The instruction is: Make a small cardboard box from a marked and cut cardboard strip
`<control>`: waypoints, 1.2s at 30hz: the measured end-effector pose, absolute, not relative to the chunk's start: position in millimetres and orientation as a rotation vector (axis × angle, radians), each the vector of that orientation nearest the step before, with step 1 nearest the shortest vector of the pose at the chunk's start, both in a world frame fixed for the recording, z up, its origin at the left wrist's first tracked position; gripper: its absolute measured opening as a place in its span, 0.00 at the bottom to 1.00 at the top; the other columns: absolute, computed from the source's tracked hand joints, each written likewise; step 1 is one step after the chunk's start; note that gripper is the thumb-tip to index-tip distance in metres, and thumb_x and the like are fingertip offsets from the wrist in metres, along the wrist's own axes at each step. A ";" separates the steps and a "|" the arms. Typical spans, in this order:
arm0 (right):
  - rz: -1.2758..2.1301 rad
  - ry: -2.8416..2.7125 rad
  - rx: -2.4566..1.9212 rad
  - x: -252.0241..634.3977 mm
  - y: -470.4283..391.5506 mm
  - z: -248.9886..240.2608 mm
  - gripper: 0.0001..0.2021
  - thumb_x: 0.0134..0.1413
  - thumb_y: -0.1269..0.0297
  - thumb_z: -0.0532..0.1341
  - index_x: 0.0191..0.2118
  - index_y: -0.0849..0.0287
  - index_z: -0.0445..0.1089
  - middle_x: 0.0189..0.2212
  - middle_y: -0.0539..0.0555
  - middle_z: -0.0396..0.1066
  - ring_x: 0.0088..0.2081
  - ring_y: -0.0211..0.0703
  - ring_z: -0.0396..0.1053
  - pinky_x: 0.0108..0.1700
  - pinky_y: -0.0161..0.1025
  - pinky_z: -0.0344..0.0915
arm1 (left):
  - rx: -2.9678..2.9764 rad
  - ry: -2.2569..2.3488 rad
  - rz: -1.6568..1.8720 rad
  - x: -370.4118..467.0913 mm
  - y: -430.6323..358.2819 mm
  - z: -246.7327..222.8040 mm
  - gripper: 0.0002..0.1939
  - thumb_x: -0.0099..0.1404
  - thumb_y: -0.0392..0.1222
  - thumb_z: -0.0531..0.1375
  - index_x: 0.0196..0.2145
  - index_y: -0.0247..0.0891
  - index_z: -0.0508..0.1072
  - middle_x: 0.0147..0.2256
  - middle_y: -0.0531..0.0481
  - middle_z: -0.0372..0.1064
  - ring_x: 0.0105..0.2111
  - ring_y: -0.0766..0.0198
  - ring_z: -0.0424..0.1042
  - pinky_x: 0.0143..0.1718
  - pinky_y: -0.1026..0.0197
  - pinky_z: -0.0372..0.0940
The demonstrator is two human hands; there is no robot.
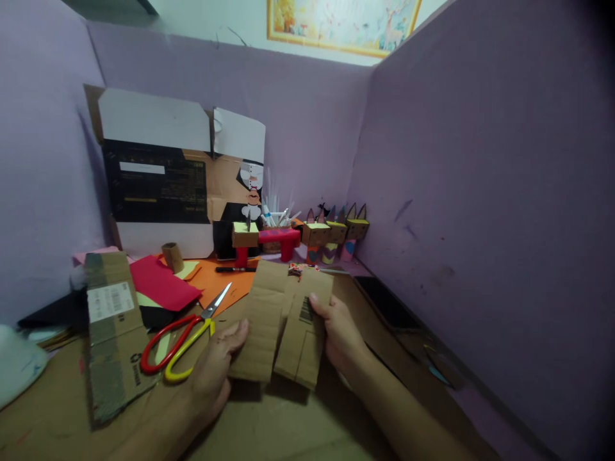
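Observation:
A brown piece of cardboard [262,314] with a slit running up from its lower edge is held above the work surface. My left hand [216,358] grips its left side, thumb on the front face. On its right part, beside a printed barcode, my right hand [339,326] pinches the edge with the thumb in front. The fingers behind the cardboard are hidden. Scissors [199,326] with one red and one yellow handle lie just left of my left hand, blades pointing away. A flattened cardboard strip [118,371] with a white label lies farther left.
Red paper [163,282], orange paper [216,278] and a small cardboard roll [173,257] lie behind the scissors. Several cardboard figures with pointed ears [336,232] stand at the back. An unfolded printed box [158,179] leans on the wall. A dark flat object [389,304] lies at right.

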State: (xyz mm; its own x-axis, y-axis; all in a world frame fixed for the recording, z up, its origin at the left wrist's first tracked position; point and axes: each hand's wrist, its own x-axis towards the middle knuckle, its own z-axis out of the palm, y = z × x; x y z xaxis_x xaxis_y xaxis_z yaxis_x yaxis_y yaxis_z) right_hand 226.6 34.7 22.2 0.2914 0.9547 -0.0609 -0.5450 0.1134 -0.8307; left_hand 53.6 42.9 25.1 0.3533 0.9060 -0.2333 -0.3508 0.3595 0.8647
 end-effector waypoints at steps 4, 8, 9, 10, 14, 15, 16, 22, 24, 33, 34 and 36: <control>1.154 -0.562 -0.890 234.0 37.4 22.6 0.14 0.34 0.65 0.68 0.33 0.60 0.70 0.26 0.53 0.77 0.33 0.48 0.73 0.39 0.43 0.66 | 0.789 0.799 0.986 48.7 45.2 23.8 0.17 0.53 0.42 0.64 0.41 0.34 0.74 0.38 0.46 0.76 0.43 0.53 0.72 0.42 0.57 0.67; 1.173 -0.569 -0.893 232.2 36.3 22.9 0.13 0.33 0.66 0.68 0.31 0.60 0.70 0.25 0.53 0.77 0.33 0.49 0.73 0.38 0.44 0.67 | 0.785 0.822 1.004 48.1 45.9 21.0 0.18 0.52 0.43 0.65 0.40 0.33 0.74 0.38 0.46 0.76 0.43 0.53 0.72 0.42 0.57 0.67; 1.177 -0.570 -0.892 231.4 36.0 23.0 0.13 0.33 0.66 0.68 0.31 0.60 0.71 0.25 0.53 0.76 0.33 0.50 0.73 0.37 0.44 0.67 | 0.783 0.825 0.999 48.3 45.7 20.7 0.18 0.52 0.43 0.65 0.40 0.33 0.74 0.38 0.46 0.76 0.43 0.53 0.72 0.42 0.57 0.67; 1.180 -0.572 -0.890 230.8 35.7 23.1 0.13 0.33 0.66 0.68 0.31 0.60 0.71 0.25 0.53 0.76 0.32 0.50 0.73 0.37 0.44 0.67 | 0.784 0.826 0.992 48.6 45.4 20.7 0.18 0.52 0.43 0.64 0.40 0.33 0.74 0.38 0.45 0.76 0.43 0.53 0.72 0.42 0.56 0.67; 1.174 -0.582 -0.885 230.1 35.1 23.8 0.13 0.34 0.66 0.67 0.32 0.60 0.71 0.25 0.53 0.76 0.32 0.49 0.73 0.37 0.44 0.67 | 0.868 0.820 0.972 49.5 43.9 22.6 0.19 0.55 0.46 0.62 0.41 0.32 0.72 0.38 0.44 0.75 0.41 0.52 0.72 0.40 0.55 0.67; 1.167 -0.586 -0.884 230.2 35.0 24.0 0.13 0.34 0.66 0.67 0.32 0.60 0.71 0.25 0.53 0.76 0.31 0.49 0.73 0.37 0.44 0.67 | 0.913 0.820 0.981 49.8 44.4 23.8 0.20 0.54 0.46 0.62 0.42 0.32 0.71 0.38 0.44 0.75 0.40 0.53 0.73 0.39 0.55 0.68; 1.156 -0.592 -0.882 230.4 34.9 24.2 0.13 0.35 0.66 0.67 0.32 0.60 0.71 0.25 0.53 0.76 0.31 0.49 0.73 0.37 0.44 0.67 | 0.969 0.824 1.000 50.1 45.6 25.4 0.21 0.53 0.46 0.63 0.44 0.33 0.70 0.38 0.44 0.75 0.39 0.53 0.73 0.39 0.55 0.68; 0.997 -0.696 -0.822 231.0 32.5 25.0 0.15 0.38 0.65 0.68 0.38 0.57 0.71 0.34 0.52 0.76 0.36 0.45 0.71 0.43 0.43 0.64 | 1.493 1.132 1.274 48.1 72.8 37.2 0.19 0.57 0.43 0.58 0.47 0.37 0.68 0.41 0.46 0.73 0.40 0.54 0.72 0.39 0.55 0.67; 0.921 -0.761 -0.782 230.5 31.3 25.1 0.13 0.39 0.66 0.68 0.37 0.56 0.72 0.35 0.51 0.76 0.38 0.44 0.70 0.45 0.41 0.63 | 1.703 1.165 1.361 43.8 85.2 37.2 0.18 0.60 0.44 0.55 0.48 0.37 0.68 0.47 0.46 0.70 0.48 0.55 0.67 0.48 0.56 0.61; 1.036 -0.511 -0.707 223.4 29.5 32.6 0.11 0.39 0.71 0.64 0.34 0.57 0.70 0.33 0.50 0.75 0.37 0.42 0.71 0.40 0.38 0.65 | 2.313 1.357 1.213 25.2 118.0 19.9 0.24 0.64 0.40 0.48 0.57 0.35 0.60 0.57 0.40 0.57 0.58 0.48 0.52 0.57 0.43 0.47; 1.063 -0.460 -0.697 223.2 30.9 32.0 0.10 0.40 0.72 0.63 0.33 0.57 0.70 0.33 0.49 0.75 0.37 0.41 0.71 0.39 0.37 0.66 | 2.371 1.367 1.165 26.0 117.7 19.1 0.25 0.62 0.40 0.49 0.57 0.34 0.59 0.59 0.38 0.53 0.60 0.45 0.47 0.57 0.39 0.42; 1.090 -0.387 -0.682 223.2 34.6 29.0 0.09 0.41 0.73 0.61 0.32 0.57 0.69 0.32 0.49 0.75 0.36 0.40 0.71 0.41 0.37 0.67 | 2.469 1.365 1.078 29.7 112.5 19.4 0.27 0.61 0.39 0.51 0.58 0.33 0.59 0.61 0.36 0.47 0.61 0.42 0.41 0.57 0.35 0.37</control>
